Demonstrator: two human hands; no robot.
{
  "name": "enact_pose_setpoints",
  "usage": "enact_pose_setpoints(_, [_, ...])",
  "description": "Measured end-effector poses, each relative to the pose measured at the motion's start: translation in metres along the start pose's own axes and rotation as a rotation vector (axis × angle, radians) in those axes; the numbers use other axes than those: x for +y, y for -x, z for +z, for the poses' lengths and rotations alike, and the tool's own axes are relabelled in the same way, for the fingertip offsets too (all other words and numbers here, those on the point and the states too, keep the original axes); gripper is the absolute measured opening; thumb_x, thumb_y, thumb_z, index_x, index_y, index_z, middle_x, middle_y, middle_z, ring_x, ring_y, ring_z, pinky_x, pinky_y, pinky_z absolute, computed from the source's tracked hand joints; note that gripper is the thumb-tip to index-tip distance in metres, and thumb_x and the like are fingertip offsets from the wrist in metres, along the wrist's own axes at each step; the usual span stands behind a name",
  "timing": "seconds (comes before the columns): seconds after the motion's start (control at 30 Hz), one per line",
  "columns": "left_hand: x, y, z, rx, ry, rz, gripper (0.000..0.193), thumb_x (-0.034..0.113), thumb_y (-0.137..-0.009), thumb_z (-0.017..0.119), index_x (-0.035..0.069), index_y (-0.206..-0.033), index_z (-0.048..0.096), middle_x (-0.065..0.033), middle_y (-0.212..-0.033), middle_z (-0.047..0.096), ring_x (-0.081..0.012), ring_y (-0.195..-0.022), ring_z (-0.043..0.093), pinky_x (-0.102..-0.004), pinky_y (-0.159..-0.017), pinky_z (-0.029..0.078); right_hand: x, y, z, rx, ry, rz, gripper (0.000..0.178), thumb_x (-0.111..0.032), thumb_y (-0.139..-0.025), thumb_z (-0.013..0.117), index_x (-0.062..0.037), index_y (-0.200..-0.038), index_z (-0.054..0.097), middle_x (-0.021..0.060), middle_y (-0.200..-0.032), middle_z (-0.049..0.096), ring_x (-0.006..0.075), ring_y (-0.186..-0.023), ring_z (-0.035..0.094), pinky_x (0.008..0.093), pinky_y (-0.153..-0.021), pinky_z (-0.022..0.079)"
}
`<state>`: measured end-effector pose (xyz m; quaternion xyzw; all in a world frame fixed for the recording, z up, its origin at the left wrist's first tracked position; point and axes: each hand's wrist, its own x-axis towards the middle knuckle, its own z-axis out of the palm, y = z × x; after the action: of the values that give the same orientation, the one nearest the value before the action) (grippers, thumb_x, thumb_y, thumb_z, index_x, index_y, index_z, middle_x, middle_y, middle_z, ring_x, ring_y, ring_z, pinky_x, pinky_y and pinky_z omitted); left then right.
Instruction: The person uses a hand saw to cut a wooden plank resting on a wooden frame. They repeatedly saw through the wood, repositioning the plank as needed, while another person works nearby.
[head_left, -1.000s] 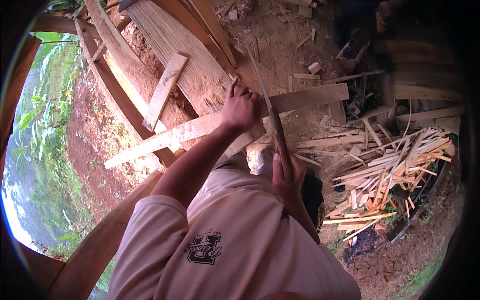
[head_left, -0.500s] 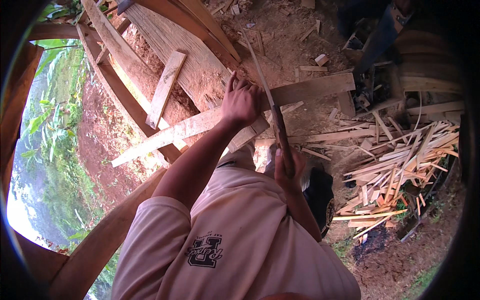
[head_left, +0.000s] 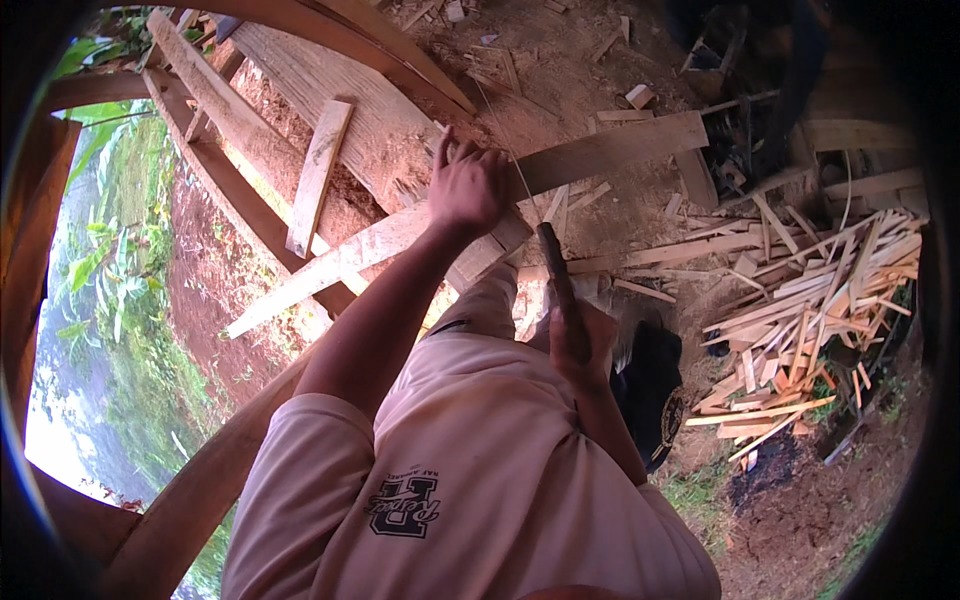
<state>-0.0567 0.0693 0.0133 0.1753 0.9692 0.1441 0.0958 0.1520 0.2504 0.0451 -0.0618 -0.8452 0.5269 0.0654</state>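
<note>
A long, pale wooden board lies crosswise in front of me, over another timber piece. My left hand grips it near the middle, fingers curled over its far side and the index finger raised. Held in my right hand is a handsaw, by its dark handle close to my body. Its thin blade, seen nearly edge-on, runs up across the board just right of my left hand. Whether the teeth touch the wood I cannot tell.
A wide plank dusted with sawdust and a short board lie beyond, at the left. Curved timber beams stand beside a slope. At the right is a heap of wood offcuts; dark equipment sits behind it.
My right hand has drawn the saw slightly back toward my body, and the blade now looks thinner. My left hand stays on the board. The whole view has shifted a little.
</note>
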Motion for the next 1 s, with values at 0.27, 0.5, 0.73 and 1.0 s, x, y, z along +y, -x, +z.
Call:
enact_pose_setpoints(0.27, [-0.003, 0.0, 0.007, 0.004, -0.029, -0.031, 0.024, 0.024, -0.099, 0.049, 0.011, -0.103, 0.069, -0.0102, -0.106, 0.07, -0.0288, -0.123, 0.057, -0.0512, -0.126, 0.018, 0.012, 0.06, -0.024, -0.006, 0.094, 0.084, 0.022, -0.022, -0.092, 0.069, -0.0057, -0.08, 0.06, 0.0141, -0.064, 0.057, 0.0351, -0.057, 0.059, 0.0437, -0.052, 0.043])
enact_pose_setpoints(0.5, [-0.002, -0.002, 0.007, 0.033, -0.035, 0.007, 0.024, 0.023, -0.099, 0.049, 0.01, -0.102, 0.069, -0.0109, -0.105, 0.071, -0.0297, -0.122, 0.058, -0.0518, -0.125, 0.019, -0.058, 0.083, -0.082, -0.123, 0.177, 0.195, 0.019, -0.022, -0.088, 0.072, -0.0054, -0.085, 0.064, 0.0143, -0.069, 0.06, 0.0386, -0.061, 0.063, 0.0425, -0.055, 0.047])
enact_pose_setpoints(0.73, [-0.003, -0.001, 0.005, 0.094, 0.004, 0.039, 0.029, 0.026, -0.101, 0.046, 0.007, -0.103, 0.068, -0.0152, -0.104, 0.072, -0.0277, -0.123, 0.059, -0.0518, -0.127, 0.015, -0.12, 0.044, -0.102, -0.201, 0.102, 0.297, 0.03, -0.018, -0.088, 0.075, -0.0016, -0.107, 0.059, 0.0139, -0.087, 0.068, 0.031, -0.078, 0.071, 0.0382, -0.071, 0.055])
enact_pose_setpoints(1.0, [-0.011, 0.001, 0.016, 0.099, 0.007, 0.097, 0.031, 0.023, -0.097, 0.045, 0.004, -0.104, 0.069, -0.0184, -0.104, 0.073, -0.0295, -0.117, 0.063, -0.0514, -0.127, 0.018, -0.155, 0.007, -0.099, -0.317, -0.057, 0.108, 0.07, -0.006, -0.094, 0.068, -0.0027, -0.157, 0.037, 0.025, -0.136, 0.062, 0.0325, -0.101, 0.072, 0.0332, -0.088, 0.055])
